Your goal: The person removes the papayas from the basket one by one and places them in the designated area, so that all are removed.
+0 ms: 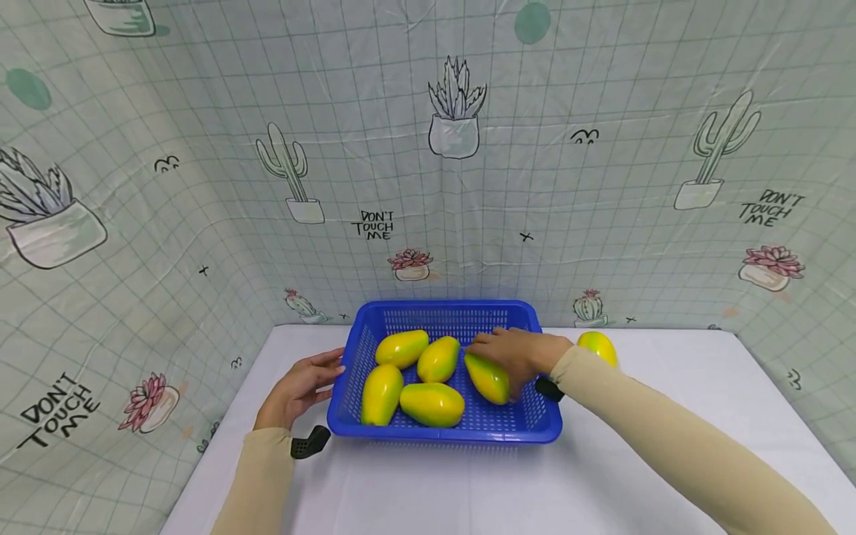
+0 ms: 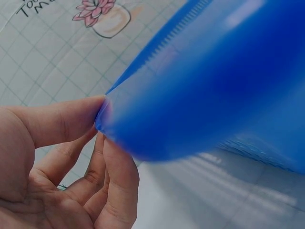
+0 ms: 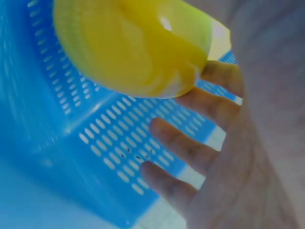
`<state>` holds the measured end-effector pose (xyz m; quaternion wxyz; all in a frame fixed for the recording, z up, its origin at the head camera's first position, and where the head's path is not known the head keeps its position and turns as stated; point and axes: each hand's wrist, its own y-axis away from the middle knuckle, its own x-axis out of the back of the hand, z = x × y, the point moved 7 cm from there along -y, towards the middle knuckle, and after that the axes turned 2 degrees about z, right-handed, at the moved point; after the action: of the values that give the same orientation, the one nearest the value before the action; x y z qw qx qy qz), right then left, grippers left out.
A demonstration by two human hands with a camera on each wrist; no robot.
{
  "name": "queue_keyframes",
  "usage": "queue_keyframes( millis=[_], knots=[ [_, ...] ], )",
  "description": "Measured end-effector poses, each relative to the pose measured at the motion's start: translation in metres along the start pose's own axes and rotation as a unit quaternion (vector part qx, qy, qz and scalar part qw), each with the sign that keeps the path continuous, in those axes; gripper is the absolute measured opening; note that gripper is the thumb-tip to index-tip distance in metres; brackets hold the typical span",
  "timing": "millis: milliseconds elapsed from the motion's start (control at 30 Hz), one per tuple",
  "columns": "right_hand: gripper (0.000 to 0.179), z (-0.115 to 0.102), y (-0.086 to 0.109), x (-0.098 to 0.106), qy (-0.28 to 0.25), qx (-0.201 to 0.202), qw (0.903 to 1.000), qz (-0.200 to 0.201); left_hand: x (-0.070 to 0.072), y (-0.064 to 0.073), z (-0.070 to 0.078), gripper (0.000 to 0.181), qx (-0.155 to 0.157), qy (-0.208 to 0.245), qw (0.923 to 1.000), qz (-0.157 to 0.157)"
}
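Note:
A blue plastic basket with slotted walls stands on the white table, holding several yellow-green mangoes. My left hand is at its left side; in the left wrist view, thumb and index finger pinch the basket's rim. My right hand reaches into the right part of the basket and grips a mango there. In the right wrist view, fingers of the right hand touch this mango, the lower ones spread apart; the thumb is hidden.
Another mango lies on the table right of the basket, partly hidden by the right sleeve. A grid-patterned cloth with plant drawings hangs behind and at both sides of the white table.

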<state>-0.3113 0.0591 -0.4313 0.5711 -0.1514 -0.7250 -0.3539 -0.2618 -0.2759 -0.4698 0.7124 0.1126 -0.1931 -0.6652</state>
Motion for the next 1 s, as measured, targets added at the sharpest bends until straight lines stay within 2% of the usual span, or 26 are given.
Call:
queue_keyframes(
  millis=[200,433,767,1000],
  knots=[
    [0.102,0.002,0.018,0.015,0.009,0.038,0.9966,0.073,-0.002,0.0,0.0,0.059,-0.014,-0.005,0.9998,-0.015],
    [0.099,0.006,0.041,0.029,0.025,0.067,0.9858,0.152,-0.002,0.003,-0.001,0.058,-0.016,-0.008,0.9997,-0.018],
    [0.099,0.006,0.068,0.043,0.071,0.081,0.9705,0.216,-0.002,0.003,-0.001,0.06,-0.015,-0.008,0.9997,-0.016],
    [0.098,0.012,0.089,0.047,0.072,0.08,0.9595,0.261,-0.001,0.002,-0.002,0.06,-0.013,-0.005,0.9998,-0.014]
  ],
)
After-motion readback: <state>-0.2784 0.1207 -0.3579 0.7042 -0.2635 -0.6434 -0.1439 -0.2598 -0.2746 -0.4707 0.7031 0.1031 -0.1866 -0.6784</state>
